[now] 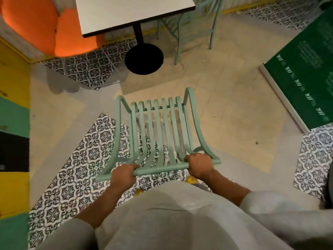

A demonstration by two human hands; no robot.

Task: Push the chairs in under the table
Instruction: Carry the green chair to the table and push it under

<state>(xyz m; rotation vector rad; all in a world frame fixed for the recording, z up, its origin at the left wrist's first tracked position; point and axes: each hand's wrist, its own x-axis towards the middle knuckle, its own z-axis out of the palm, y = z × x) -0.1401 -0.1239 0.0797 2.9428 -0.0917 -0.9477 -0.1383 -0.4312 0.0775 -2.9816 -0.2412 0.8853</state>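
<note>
A mint-green slatted metal chair (pixel 158 130) stands right in front of me, seen from above and behind. My left hand (pixel 123 175) is closed around the left part of its top back rail. My right hand (pixel 199 164) grips the same rail further right. The white square table (pixel 129 13) with a black edge stands further ahead on a black post and round black base (pixel 144 58). Open floor separates the chair's front edge from the table base. A second mint-green chair (pixel 194 29) sits partly under the table's right side.
An orange upholstered seat (pixel 45 27) stands at the table's left. A green signboard (pixel 304 76) leans at the right. Yellow, green and black painted surfaces (pixel 14 112) run along the left edge. The floor is beige with patterned tile patches (pixel 86 159).
</note>
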